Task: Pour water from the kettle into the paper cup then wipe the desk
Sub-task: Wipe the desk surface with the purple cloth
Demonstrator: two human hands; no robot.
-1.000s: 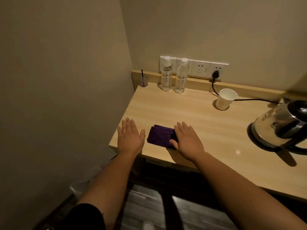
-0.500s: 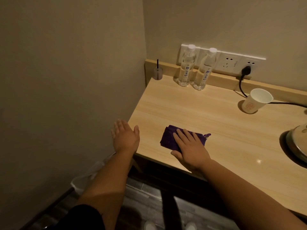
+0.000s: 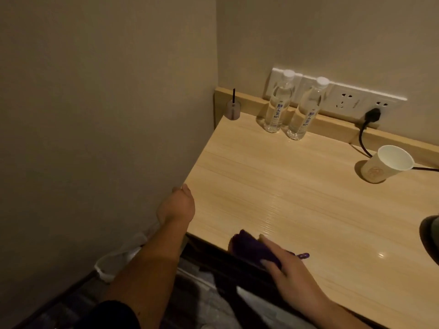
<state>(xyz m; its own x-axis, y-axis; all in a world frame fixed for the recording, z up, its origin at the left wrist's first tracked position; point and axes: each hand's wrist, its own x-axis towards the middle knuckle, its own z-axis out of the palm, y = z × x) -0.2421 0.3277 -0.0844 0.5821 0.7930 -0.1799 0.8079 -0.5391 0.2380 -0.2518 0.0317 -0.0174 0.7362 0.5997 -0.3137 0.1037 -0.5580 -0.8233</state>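
Note:
A purple cloth [image 3: 249,248] lies at the front edge of the light wooden desk [image 3: 297,198], bunched under my right hand [image 3: 285,269], whose fingers press down on it. My left hand [image 3: 177,205] hangs off the desk's left front corner, beside the wall; its fingers are curled out of sight. A white paper cup [image 3: 384,163] stands upright at the back right. Only a dark sliver of the kettle [image 3: 431,236] shows at the right edge.
Two clear water bottles [image 3: 278,103] [image 3: 306,110] stand at the back before a white socket strip [image 3: 344,100] with a black plug and cord [image 3: 365,129]. A small diffuser jar [image 3: 233,110] sits in the back left corner. A bin liner [image 3: 121,255] shows below.
My right hand has dragged the cloth toward the desk's front edge. My left hand has slid off the desk to its left corner. The view has swung left, so the kettle is almost out of frame.

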